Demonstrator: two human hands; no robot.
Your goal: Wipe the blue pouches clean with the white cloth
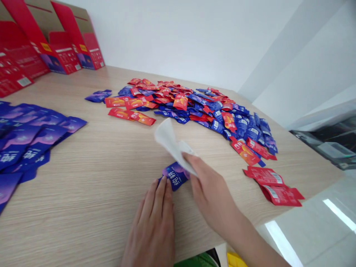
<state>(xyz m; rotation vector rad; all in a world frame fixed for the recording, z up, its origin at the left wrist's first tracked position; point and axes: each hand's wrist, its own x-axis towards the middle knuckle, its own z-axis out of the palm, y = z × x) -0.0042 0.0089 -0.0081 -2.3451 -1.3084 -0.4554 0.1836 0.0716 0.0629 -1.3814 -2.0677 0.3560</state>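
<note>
1 blue sachet [175, 176] lies flat on the wood-grain table top [83, 193], near the table's near edge, white characters printed on its face. Left hand [151, 222] sits just below it, palm down, fingers extended and slightly parted; fingertips [164, 181] touch the sachet's lower edge, pressing or resting, cannot tell which, with no grip on it. Right hand [211, 189] is raised slightly at the sachet's right end, fingers closed together against the thumb, pinching 1 white sheet [168, 139], paper or cloth not settled from this view. The sheet curls upward and away from the fingers, its lower part over or touching the sachet's right end.

Beyond the hands, a loose heap of mixed red and blue sachets [194, 107] spreads across the table's middle, overlapping at random. Red sachets [274, 189] lie in a small group at right. Blue sachets [27, 142] lie fanned and overlapping at left, running off the frame. Red-and-kraft cardboard display boxes [66, 48] stand open along the far left of the table, against a white wall [178, 37]. Grey-white floor tile [314, 233] shows at lower right. A green item [197, 261] and a yellow item [236, 259] show below the table edge, too cut off to identify.
</note>
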